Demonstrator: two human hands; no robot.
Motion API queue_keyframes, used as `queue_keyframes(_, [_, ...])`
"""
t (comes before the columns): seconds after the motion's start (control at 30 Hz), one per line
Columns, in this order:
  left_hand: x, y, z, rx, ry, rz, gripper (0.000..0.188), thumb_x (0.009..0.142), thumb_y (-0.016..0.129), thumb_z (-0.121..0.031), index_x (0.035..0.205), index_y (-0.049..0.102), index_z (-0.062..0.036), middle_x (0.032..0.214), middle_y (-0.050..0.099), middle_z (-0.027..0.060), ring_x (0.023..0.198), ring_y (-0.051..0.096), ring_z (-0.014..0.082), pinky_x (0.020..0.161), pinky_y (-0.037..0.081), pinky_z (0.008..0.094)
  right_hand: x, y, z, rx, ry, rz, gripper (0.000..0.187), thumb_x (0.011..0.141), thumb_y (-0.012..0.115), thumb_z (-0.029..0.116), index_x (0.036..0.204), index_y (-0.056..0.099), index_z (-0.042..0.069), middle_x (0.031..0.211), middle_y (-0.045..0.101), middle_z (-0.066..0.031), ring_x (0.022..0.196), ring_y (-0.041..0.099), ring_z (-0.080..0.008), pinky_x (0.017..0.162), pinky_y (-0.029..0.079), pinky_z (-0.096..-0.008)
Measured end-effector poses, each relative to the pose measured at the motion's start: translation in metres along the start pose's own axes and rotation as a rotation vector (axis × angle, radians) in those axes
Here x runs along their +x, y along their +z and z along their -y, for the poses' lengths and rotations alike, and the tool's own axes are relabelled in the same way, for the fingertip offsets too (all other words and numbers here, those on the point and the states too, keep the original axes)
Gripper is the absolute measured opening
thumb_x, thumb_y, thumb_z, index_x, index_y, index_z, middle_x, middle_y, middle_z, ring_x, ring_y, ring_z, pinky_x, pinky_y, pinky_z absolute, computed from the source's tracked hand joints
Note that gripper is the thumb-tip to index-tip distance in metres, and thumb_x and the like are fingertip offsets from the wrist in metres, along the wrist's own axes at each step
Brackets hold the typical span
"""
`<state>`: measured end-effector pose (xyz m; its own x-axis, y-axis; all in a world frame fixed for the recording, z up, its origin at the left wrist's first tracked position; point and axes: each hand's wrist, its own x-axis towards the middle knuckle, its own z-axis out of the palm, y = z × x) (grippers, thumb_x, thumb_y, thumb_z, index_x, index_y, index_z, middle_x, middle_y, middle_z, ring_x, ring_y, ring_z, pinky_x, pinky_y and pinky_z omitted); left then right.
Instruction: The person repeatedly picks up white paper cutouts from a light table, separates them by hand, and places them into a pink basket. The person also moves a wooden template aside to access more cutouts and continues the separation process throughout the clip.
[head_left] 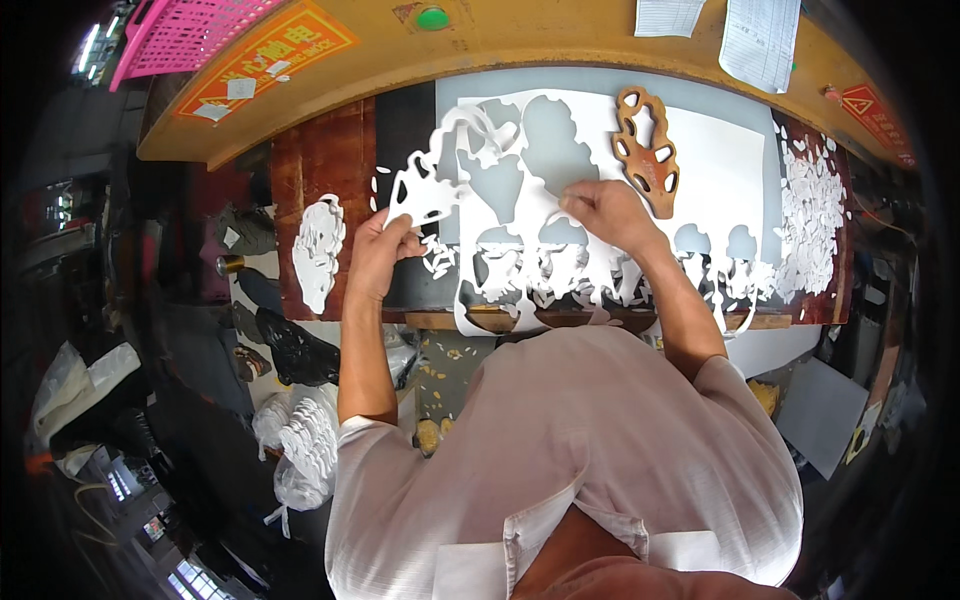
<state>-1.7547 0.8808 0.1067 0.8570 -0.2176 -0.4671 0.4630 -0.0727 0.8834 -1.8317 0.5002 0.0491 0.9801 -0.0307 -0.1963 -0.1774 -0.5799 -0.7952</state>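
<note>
My left hand (378, 255) pinches a white cut-out piece (428, 190), curved with several holes in it, lifted over the left end of a white sheet (720, 150). My right hand (615, 212) is closed at the edge of a large opening in that sheet, its fingertips gripping the sheet material there. A brown cutting die (645, 150) with several openings lies on the sheet, just beyond my right hand. Matching openings run along the sheet, and its near edge hangs in thin strips over the table edge.
Stacked white cut pieces (319, 250) lie on the red-brown board at the left. Small white scraps (812, 220) are heaped at the right and along the near edge. A yellow machine beam (480, 50) spans the far side, with a pink basket (185, 35) on it.
</note>
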Motion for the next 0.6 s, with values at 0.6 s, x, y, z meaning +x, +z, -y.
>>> queue_keyframes(0.6, [0.073,0.094,0.027,0.353,0.559,-0.244,0.029,0.107,0.065,-0.024,0.124,0.075,-0.0025,0.11,0.075,0.0176,0.095,0.073,0.0247,0.086,0.056,0.0338,0.091,0.051,0.012,0.337,-0.263,-0.057,0.024,0.094,0.069,0.005,0.117,0.076,0.004,0.094,0.071,-0.0073,0.083,0.068,-0.018,0.078,0.057,-0.0326])
